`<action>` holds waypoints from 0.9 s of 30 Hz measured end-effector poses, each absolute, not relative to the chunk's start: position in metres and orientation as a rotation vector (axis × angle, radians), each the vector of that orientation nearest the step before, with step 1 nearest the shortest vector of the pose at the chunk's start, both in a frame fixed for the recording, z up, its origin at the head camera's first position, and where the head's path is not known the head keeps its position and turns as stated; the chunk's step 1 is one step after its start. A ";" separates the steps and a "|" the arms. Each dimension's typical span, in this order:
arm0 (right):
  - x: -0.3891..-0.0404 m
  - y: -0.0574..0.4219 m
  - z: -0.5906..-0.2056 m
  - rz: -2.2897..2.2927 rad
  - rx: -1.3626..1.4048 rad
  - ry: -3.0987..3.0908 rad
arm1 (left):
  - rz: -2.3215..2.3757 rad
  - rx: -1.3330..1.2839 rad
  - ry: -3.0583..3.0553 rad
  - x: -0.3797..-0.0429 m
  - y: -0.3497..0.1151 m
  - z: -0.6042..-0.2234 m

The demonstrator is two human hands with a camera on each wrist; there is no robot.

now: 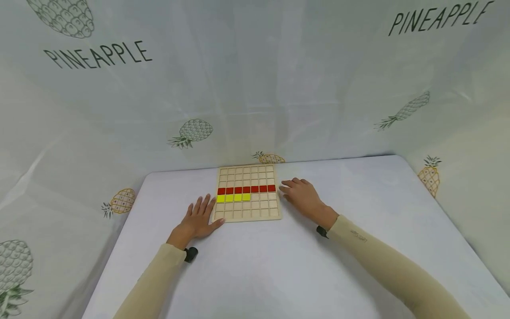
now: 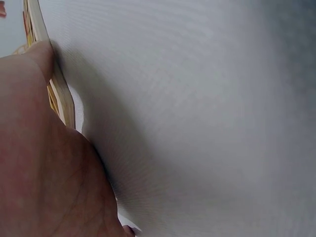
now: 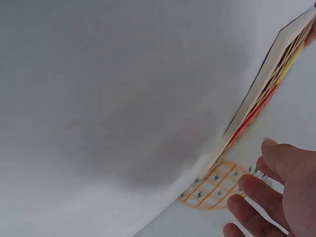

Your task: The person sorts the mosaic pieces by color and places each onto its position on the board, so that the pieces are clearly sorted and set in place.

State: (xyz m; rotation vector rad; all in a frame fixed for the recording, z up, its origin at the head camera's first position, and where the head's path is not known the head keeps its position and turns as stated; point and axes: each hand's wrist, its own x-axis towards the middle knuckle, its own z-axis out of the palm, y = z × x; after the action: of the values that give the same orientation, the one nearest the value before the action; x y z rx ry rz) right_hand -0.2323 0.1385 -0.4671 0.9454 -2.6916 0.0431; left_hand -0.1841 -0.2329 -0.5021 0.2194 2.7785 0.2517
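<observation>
A square wooden grid board [image 1: 264,213] lies flat near the back of the table. One row of red tiles [image 1: 255,189] runs across its full width. Just below, several yellow tiles [image 1: 237,197] fill the left part of a row. My left hand [image 1: 198,218] rests with spread fingers at the board's left edge, its thumb on the near left corner; the left wrist view has the thumb against the board's side [image 2: 66,106]. Beside the right edge, my right hand [image 1: 303,197] hovers with loosely bent fingers [image 3: 252,190] and nothing between them.
The white table [image 1: 255,270] stretches in front of the board and to both sides. Behind it hangs a pale curtain [image 1: 311,88] printed with pineapples, meeting the table's back edge close behind the board. Each wrist carries a small black device [image 1: 191,254].
</observation>
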 end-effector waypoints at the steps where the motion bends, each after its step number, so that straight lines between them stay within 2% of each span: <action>1: -0.232 0.143 -0.467 0.057 0.934 -2.697 | 0.247 0.218 2.774 -0.184 -0.233 -0.501; 15: -0.232 0.211 -0.475 0.192 0.771 -2.769 | 0.280 0.237 2.798 -0.182 -0.236 -0.503; 27: -0.229 0.264 -0.474 0.187 0.669 -2.759 | 0.298 0.248 2.779 -0.174 -0.228 -0.479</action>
State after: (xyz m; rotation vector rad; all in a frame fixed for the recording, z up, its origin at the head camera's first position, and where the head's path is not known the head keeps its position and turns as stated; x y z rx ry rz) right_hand -0.2289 0.2635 -0.4739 0.6693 -2.7587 0.1873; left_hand -0.1744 -0.2280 -0.4786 0.2479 2.7788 0.2978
